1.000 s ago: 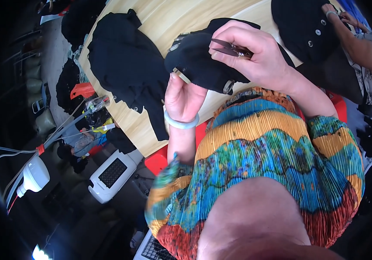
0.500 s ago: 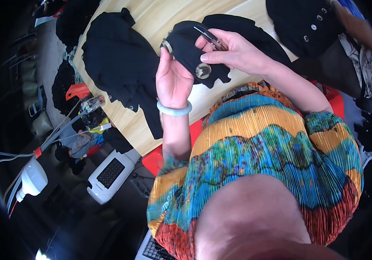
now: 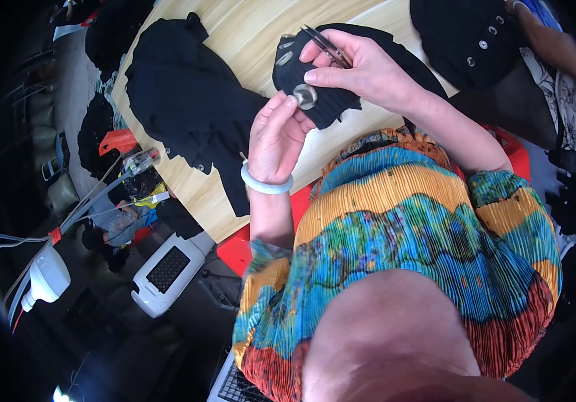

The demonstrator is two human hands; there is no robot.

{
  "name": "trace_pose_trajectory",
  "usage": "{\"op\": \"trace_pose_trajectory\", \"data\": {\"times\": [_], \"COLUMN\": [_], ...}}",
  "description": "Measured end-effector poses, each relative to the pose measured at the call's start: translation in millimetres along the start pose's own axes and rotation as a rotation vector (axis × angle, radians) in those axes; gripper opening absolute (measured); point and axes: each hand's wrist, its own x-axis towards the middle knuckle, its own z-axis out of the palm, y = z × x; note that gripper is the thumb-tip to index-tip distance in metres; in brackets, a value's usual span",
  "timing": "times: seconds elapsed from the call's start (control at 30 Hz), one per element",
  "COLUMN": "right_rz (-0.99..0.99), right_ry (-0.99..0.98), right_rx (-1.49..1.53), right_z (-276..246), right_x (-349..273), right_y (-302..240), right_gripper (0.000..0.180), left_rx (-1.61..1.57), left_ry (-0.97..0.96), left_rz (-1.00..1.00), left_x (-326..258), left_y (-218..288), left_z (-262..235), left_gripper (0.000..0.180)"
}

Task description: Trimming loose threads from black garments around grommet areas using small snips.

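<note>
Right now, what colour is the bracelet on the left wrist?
Pale whitish green bracelet, clearest in the head view.

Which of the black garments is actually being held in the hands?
The small black knit piece with the round metal button, gripped between left hand and right hand; the larger black garments lie flat on the table.

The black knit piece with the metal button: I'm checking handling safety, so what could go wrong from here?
The right hand holds thin pointed snips right over the black knit piece; they might nick the fabric or the left hand fingers by the metal button. The piece is held in the air, so it could slip onto the table.
</note>
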Motion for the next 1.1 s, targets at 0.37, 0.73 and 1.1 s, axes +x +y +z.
{"op": "trace_pose_trajectory", "data": {"times": [0.37,0.73,1.1], "right_rz": [-0.197,-0.563,-0.463], "right_ry": [-0.041,0.032,0.162], "right_rx": [-0.269,-0.632,-0.493], "right_z": [4,8,-4], "right_x": [-20,-19,-26], "right_y": [-27,-17,-33], "right_gripper": [0.026,0.024,0.019], "left_rx": [-0.439,-0.059,-0.004], "left_ry": [-0.187,-0.344,-0.224], "left_rz": [-0.009,0.172,0.314], "left_x": [-2,-3,-13], "left_y": [-3,-7,-2], "left_z": [-5,0,10], "left_gripper": [0.037,0.033,0.035]}}
